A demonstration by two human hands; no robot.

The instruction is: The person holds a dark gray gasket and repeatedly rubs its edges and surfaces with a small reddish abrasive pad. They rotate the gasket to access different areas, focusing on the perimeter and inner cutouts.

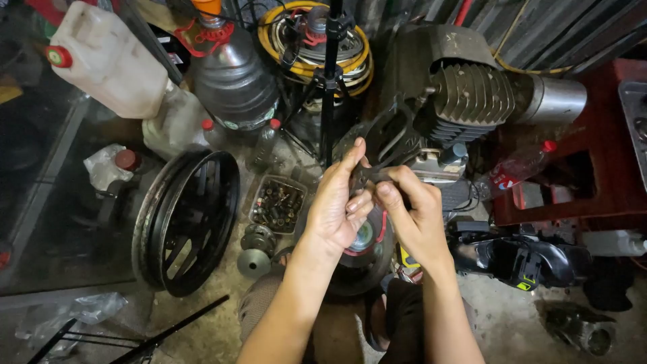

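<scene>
Both my hands meet at the centre of the head view and hold one dark, flat metal bracket (387, 138) with cut-out openings. My left hand (337, 205) pinches its lower end between thumb and fingers. My right hand (414, 216) grips the same end from the right. The bracket's upper part sticks up in front of a small finned engine (472, 94). Below my hands lies a round disc-shaped part (367, 253), partly hidden by them.
A black wheel rim (189, 219) leans at the left. A clear tray of bolts (278, 204) sits beside it. White jugs (108, 61), a dark large bottle (232, 81) and coiled yellow cable (317, 47) stand behind. A red stool (606, 155) is at the right.
</scene>
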